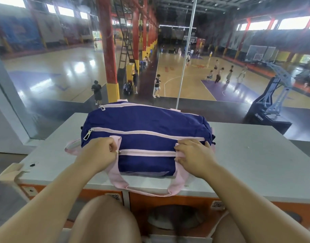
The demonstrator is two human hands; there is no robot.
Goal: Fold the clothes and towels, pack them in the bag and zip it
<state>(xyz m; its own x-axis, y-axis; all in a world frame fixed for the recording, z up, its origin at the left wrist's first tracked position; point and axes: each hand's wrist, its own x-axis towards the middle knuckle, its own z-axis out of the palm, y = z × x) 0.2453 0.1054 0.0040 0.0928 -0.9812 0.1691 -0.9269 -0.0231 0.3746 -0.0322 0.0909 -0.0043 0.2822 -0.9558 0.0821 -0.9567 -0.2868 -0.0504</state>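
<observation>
A navy duffel bag [147, 123] with pale pink zips and straps lies on a grey table [252, 155], bulging and with all three visible zips drawn closed. My left hand [99, 151] pinches the pull of the front pocket zip [119, 152] at the zip's left end. My right hand [194, 156] presses on the bag's right front, fingers curled over the pink strap there. A pink handle loop [150, 190] hangs over the table's near edge. No loose clothes or towels are visible.
The table stands against a glass wall overlooking a basketball hall with people far below. Orange cabinet fronts [168, 199] sit under the table's near edge. My knees are at the bottom of the view. A small beige bracket [12, 171] sticks out at the table's left corner.
</observation>
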